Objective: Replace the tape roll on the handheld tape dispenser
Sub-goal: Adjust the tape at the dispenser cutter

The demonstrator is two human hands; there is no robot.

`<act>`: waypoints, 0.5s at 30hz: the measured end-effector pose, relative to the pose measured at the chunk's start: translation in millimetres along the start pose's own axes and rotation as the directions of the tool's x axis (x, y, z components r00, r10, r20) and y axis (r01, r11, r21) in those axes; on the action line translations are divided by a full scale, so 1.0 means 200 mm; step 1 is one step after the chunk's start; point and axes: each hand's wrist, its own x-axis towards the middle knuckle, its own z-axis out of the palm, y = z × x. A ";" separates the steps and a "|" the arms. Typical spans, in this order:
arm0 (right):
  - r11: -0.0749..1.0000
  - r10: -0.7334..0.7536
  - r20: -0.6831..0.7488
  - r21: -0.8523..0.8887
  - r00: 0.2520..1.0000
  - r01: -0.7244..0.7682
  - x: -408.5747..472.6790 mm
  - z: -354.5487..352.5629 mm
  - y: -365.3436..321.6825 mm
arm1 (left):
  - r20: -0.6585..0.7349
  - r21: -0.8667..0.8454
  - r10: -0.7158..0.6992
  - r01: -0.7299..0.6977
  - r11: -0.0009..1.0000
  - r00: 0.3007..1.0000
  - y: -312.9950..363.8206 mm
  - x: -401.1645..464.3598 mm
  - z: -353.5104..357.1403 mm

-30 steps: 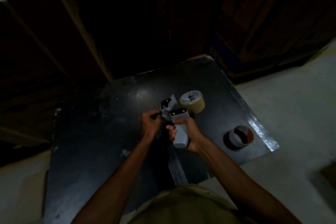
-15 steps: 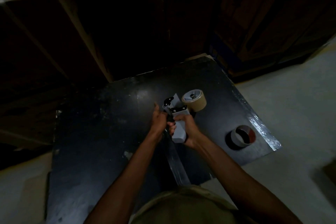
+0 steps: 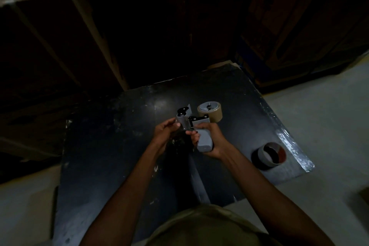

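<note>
- Our right hand (image 3: 209,138) is wrapped tight round the grip of the grey plastic handheld tape dispenser (image 3: 196,126); fingers curled fully closed on it, thumb across the top near the black bracket.
- Our left hand (image 3: 165,132) sits just left of the dispenser's front plate. Fingers partly curled, tips pinched toward the plate; whether they hold a tape end we cannot tell, the light is too poor.
- The new brown tape roll (image 3: 210,113) is seated on the dispenser's spindle, at the far right of the dispenser head.
- Judgement: loading looks done and threading is the step in hand. To do it well, keep the right grip steady, draw the free end sticky side down under the roller and over the blade, and keep fingertips off the teeth.
- The spent grey cardboard core (image 3: 269,154) stands well right of the dispenser, near the board's right edge.
- Both rest over a black, scuffed, glossy tabletop board (image 3: 111,146), beneath the dispenser on all sides.
- Pale floor (image 3: 323,122) lies right of the dispenser beyond the board; dark furniture (image 3: 60,56) lies beyond the dispenser. Room dim.
</note>
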 end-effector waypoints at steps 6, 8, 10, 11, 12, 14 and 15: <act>0.999 0.036 0.007 -0.032 0.999 -0.035 0.03 0.00 -0.07 | 0.017 0.079 0.037 -0.038 0.996 0.999 0.00 0.03 -0.08; 0.998 0.042 0.000 -0.049 0.999 -0.041 0.03 0.00 -0.09 | -0.004 0.087 0.068 -0.067 0.994 0.998 -0.01 0.04 -0.10; 0.997 0.059 0.006 -0.045 0.998 -0.059 0.04 0.01 -0.10 | -0.053 0.113 0.119 -0.113 0.987 0.991 -0.03 0.06 -0.11; 0.997 0.073 0.012 -0.037 0.997 -0.073 0.04 0.01 -0.10 | -0.080 0.128 0.158 -0.147 0.981 0.984 -0.03 0.07 -0.11; 0.996 0.090 0.018 -0.027 0.996 -0.090 0.04 0.02 -0.11 | -0.105 0.147 0.203 -0.186 0.971 0.974 -0.03 0.07 -0.12; 0.993 0.117 0.024 0.009 0.993 -0.117 0.05 0.02 -0.11 | -0.134 0.188 0.280 -0.253 0.949 0.951 -0.03 0.08 -0.12; 0.991 0.127 0.025 0.030 0.992 -0.127 0.05 0.02 -0.11 | -0.137 0.203 0.311 -0.281 0.938 0.940 -0.03 0.07 -0.13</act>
